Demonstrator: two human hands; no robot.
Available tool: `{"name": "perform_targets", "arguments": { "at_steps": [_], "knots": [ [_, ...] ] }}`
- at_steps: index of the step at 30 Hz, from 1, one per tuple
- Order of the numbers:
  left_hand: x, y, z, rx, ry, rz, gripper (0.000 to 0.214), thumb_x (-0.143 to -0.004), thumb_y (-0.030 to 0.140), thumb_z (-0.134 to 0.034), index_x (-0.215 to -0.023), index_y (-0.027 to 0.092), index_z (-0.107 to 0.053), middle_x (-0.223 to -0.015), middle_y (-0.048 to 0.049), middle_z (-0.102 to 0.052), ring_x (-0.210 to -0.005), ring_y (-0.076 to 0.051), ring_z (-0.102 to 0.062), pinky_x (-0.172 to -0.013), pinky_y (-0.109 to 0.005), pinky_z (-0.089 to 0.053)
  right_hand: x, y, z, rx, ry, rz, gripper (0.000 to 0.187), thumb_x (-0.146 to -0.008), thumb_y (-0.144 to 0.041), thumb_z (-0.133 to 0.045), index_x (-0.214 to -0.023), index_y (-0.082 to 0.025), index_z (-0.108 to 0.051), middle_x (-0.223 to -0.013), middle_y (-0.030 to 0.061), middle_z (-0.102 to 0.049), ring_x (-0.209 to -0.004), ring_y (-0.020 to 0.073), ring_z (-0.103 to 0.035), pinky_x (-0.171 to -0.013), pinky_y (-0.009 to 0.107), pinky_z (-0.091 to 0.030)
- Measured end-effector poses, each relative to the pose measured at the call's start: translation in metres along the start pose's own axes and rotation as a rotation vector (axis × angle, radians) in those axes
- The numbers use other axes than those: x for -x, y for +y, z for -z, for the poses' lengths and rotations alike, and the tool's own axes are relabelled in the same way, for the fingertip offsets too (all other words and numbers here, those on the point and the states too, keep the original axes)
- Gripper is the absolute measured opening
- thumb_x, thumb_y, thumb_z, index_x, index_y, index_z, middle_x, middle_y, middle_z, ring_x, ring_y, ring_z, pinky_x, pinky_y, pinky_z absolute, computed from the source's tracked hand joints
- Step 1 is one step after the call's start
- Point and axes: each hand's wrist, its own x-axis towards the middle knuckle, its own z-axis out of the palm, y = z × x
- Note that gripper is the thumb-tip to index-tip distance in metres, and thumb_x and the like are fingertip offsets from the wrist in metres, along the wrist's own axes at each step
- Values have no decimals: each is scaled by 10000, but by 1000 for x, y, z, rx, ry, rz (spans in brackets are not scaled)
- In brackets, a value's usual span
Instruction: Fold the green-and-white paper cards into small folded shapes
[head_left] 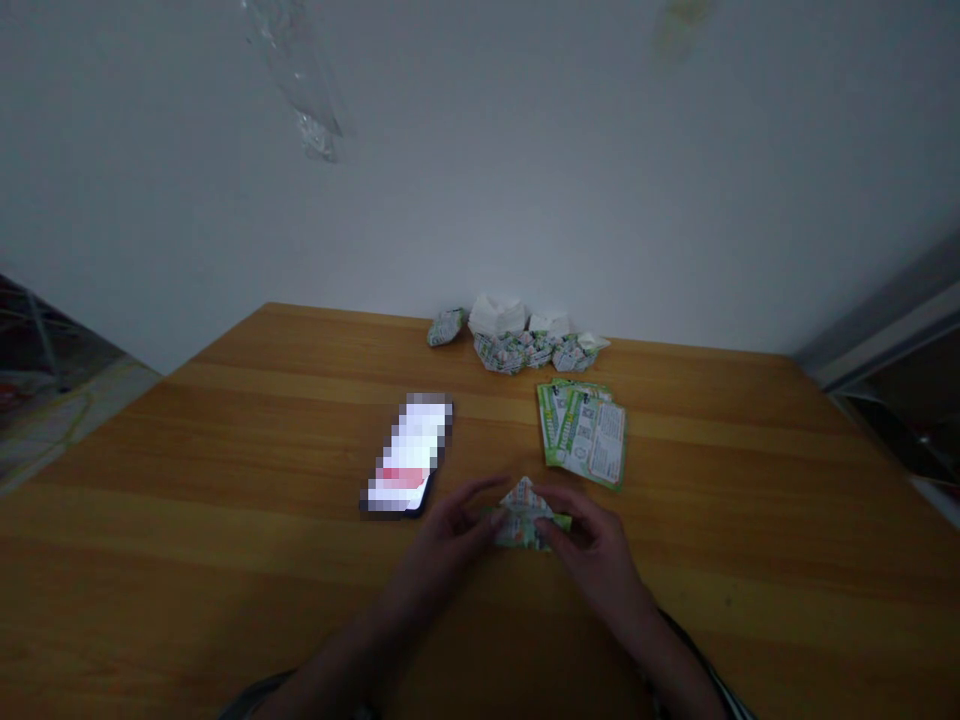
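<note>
My left hand [446,540] and my right hand [592,545] pinch the two sides of a folded green-and-white printed paper [523,518], which rests on the wooden table [247,500]. The paper has a pointed, triangular top. Beyond my right hand lies a loose stack of green-printed paper sheets [583,434]. Farther back sit a heap of folded paper pieces [517,350] and a small separate folded piece [446,327]. To the left of my left hand lies a smartphone [406,455] with a lit, blurred screen.
The table's far edge meets a white wall. Floor shows beyond the left corner, and a dark shelf or cabinet stands at the right. A clear plastic strip [296,80] hangs in the upper left of the view.
</note>
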Motion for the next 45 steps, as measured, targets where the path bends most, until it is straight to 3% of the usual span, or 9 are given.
{"name": "perform_targets", "arguments": {
  "at_steps": [5, 11, 16, 21, 27, 30, 34, 39, 45],
  "knots": [
    [3, 1, -2, -118, -18, -70, 300, -764, 316, -703, -1028, 174, -722, -1040, -73, -734, -982, -242, -659, -914, -369, -481, -2, 1, 4, 100, -81, 112, 171, -766, -284, -717, -927, -243, -756, -950, 70, -707, -925, 235, -650, -819, 345, -526],
    [-2, -9, 3, -95, 3, -12, 351, -672, 274, -776, -1004, 165, -738, -1036, -95, -732, -970, -276, -670, -934, -408, -474, -5, 7, 4, -6, -162, 111, 117, -787, -308, -704, -871, -265, -773, -958, 60, -688, -899, 206, -654, -757, 303, -539],
    [0, -11, 2, -67, -11, -36, 352, -720, 301, -741, -1049, 177, -721, -1064, -94, -722, -982, -273, -666, -916, -392, -478, -4, 3, 2, -56, -97, 102, 86, -751, -314, -732, -796, -257, -779, -899, 49, -687, -860, 195, -653, -724, 275, -531],
    [5, -3, -4, -180, 67, -69, 302, -777, 332, -682, -1044, 198, -726, -1033, -68, -736, -953, -264, -665, -893, -374, -479, -1, 4, -2, -49, 48, -23, 109, -711, -304, -750, -687, -198, -739, -692, 26, -681, -651, 163, -631, -564, 232, -493],
    [6, -5, -9, 68, 85, -27, 476, -759, 344, -711, -1199, 179, -638, -949, -93, -745, -822, -215, -676, -752, -308, -511, 2, 1, -11, -281, 104, -152, 391, -716, -302, -747, -1065, -224, -587, -803, 16, -719, -719, 187, -674, -630, 264, -531],
    [6, -4, -10, 218, 80, 45, 675, -744, 342, -732, -1352, 183, -485, -904, -102, -737, -772, -194, -676, -709, -284, -506, 3, 0, -13, -247, 112, -150, 429, -727, -286, -738, -1106, -228, -547, -816, 12, -714, -753, 181, -671, -638, 246, -524],
    [5, -2, -8, 193, 94, 63, 698, -733, 361, -736, -1344, 149, -475, -882, -108, -728, -761, -190, -672, -678, -260, -496, 4, 0, -15, -162, 125, -131, 391, -747, -264, -715, -1099, -223, -549, -835, 15, -712, -766, 175, -667, -628, 228, -512],
    [4, -1, -7, -108, 155, 16, 530, -677, 326, -778, -1145, 152, -598, -763, -53, -723, -661, -166, -650, -581, -221, -474, 8, -2, -16, -123, 152, -126, 368, -717, -240, -744, -1047, -223, -582, -738, -13, -693, -670, 156, -654, -576, 212, -502],
    [3, -2, -6, -143, 194, -142, 270, -761, 351, -693, -963, 184, -626, -740, -15, -709, -628, -143, -635, -552, -209, -471, 6, -1, -12, -150, 118, -78, 220, -709, -263, -746, -920, -217, -700, -841, 31, -734, -743, 187, -678, -636, 258, -536]
  ]
}}
